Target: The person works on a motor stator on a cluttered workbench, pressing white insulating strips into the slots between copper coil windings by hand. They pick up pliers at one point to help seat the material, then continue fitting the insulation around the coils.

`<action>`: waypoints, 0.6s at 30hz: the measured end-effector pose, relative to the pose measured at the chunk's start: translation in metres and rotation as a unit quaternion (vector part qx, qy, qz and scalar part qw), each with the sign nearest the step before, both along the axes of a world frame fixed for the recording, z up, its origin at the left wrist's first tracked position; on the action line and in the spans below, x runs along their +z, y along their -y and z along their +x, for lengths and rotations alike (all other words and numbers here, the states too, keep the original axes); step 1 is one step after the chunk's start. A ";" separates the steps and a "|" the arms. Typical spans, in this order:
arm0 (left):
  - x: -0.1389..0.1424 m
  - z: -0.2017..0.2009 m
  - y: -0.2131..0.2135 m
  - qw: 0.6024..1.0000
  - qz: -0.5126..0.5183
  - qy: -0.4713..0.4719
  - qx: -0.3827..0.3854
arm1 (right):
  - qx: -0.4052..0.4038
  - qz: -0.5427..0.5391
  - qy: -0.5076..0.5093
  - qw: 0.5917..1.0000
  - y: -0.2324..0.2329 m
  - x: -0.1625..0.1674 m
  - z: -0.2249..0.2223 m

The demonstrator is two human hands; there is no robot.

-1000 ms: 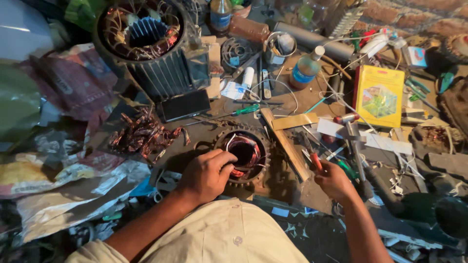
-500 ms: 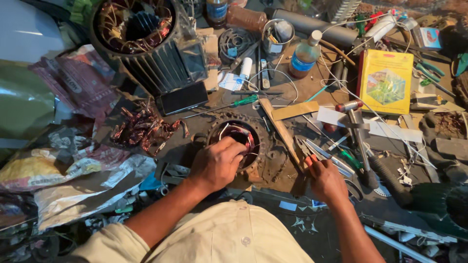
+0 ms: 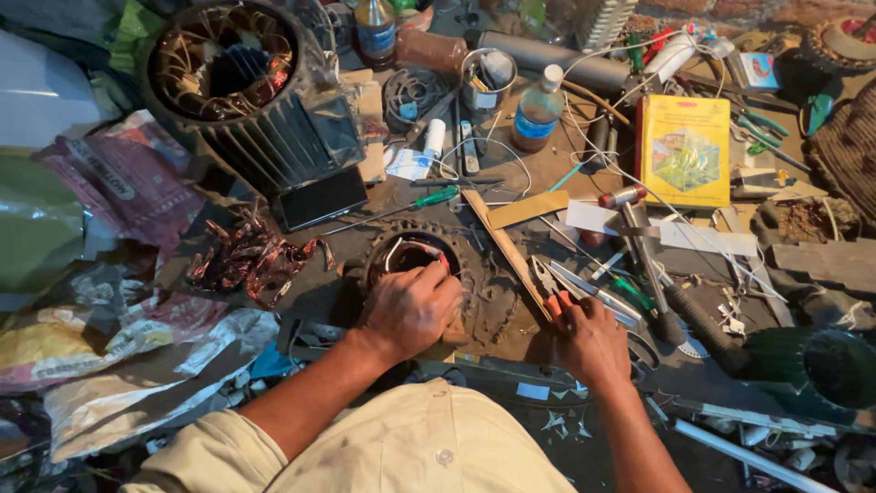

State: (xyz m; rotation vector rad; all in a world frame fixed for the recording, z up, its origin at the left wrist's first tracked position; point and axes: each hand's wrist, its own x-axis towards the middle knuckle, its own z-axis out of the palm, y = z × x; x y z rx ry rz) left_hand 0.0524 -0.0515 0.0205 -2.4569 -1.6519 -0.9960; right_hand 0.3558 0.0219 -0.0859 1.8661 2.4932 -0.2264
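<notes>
Warm dim light, dark corners, mostly sharp focus

Left hand [image 3: 409,309] rests on a small stator [image 3: 415,260] (copper-wound), right hand [image 3: 591,340] grips pliers [image 3: 554,285]

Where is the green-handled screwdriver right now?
In the head view, the green-handled screwdriver lies near the bench's centre, just above the round toothed motor stator under the left hand, right of the black phone.

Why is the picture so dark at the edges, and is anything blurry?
Head view: warm light falls on the middle, around the left hand on the small motor stator and the right hand holding the pliers; corners sink into shadow; the phone shows slight glare; everything looks fairly sharp.
</notes>
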 end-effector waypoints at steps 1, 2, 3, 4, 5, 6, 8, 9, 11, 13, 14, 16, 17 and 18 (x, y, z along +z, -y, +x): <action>-0.001 0.001 0.000 1.000 0.001 0.004 0.002 | -0.012 -0.001 -0.009 1.000 0.002 0.000 0.001; -0.003 0.001 0.000 1.000 0.003 0.007 0.004 | 0.003 0.009 -0.024 1.000 0.004 0.001 0.002; -0.004 0.001 0.000 1.000 0.006 0.011 0.006 | 0.018 0.019 -0.038 0.999 0.006 0.003 0.002; -0.004 0.001 0.000 1.000 0.001 0.015 0.008 | 0.033 0.028 -0.052 0.998 0.008 0.006 0.002; -0.005 0.001 -0.001 1.000 -0.004 0.019 0.010 | 0.037 0.039 -0.076 0.996 0.010 0.009 0.000; -0.005 0.000 -0.001 1.000 -0.009 0.023 0.013 | 0.042 0.050 -0.099 0.993 0.012 0.012 -0.002; -0.005 0.000 -0.001 0.999 -0.022 0.038 0.031 | 0.038 0.047 -0.133 0.989 0.017 0.020 -0.008; -0.005 0.000 -0.002 0.998 -0.027 0.045 0.040 | 0.030 0.033 -0.145 0.988 0.019 0.024 -0.012; -0.004 0.001 -0.002 0.996 -0.028 0.069 0.050 | 0.023 0.016 -0.174 0.984 0.022 0.033 -0.020; -0.003 0.002 -0.001 0.994 -0.031 0.085 0.060 | 0.028 0.012 -0.209 0.978 0.026 0.042 -0.028; -0.002 0.002 -0.001 0.993 -0.035 0.090 0.065 | 0.038 0.016 -0.214 0.976 0.027 0.047 -0.032; 0.000 0.002 0.002 0.992 -0.042 0.099 0.068 | 0.059 0.026 -0.226 0.972 0.029 0.056 -0.040; 0.001 0.001 0.005 0.991 -0.046 0.104 0.066 | 0.062 0.025 -0.242 0.968 0.030 0.062 -0.045; 0.002 0.000 0.008 0.991 -0.050 0.109 0.063 | 0.065 0.025 -0.257 0.964 0.032 0.067 -0.049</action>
